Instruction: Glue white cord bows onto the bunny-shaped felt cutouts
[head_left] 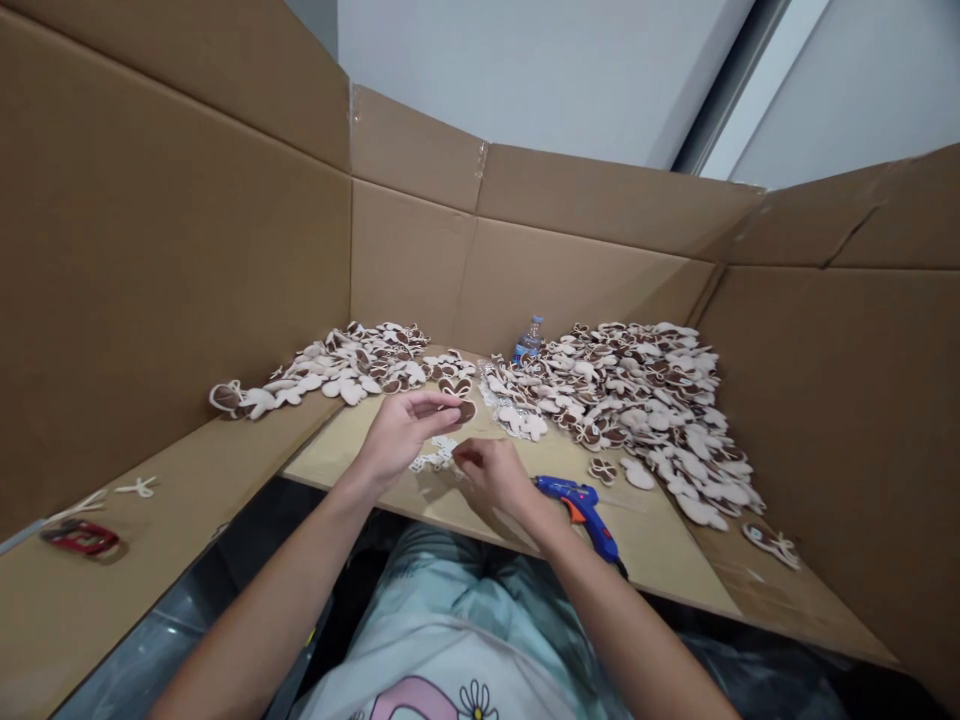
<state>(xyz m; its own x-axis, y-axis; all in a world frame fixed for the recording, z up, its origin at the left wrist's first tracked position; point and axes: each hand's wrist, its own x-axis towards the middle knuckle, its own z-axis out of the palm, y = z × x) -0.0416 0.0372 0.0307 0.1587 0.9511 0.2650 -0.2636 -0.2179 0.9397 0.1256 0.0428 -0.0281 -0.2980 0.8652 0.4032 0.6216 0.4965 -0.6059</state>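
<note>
My left hand [405,428] holds a brown and white fabric piece with a cream bow [466,410] between thumb and fingers, above the board. Lower and to its right, my right hand [491,470] has its fingers pinched together over small white pieces [435,455] lying on the board; whatever is between the fingertips is too small to make out. A blue glue gun [585,508] with an orange trigger lies just right of my right hand.
A large heap of brown and white pieces [660,400] covers the right side, a smaller heap [337,365] the back left. A bottle [529,340] stands between them. A red cutter [81,537] lies far left. Cardboard walls [585,250] enclose the board [675,545].
</note>
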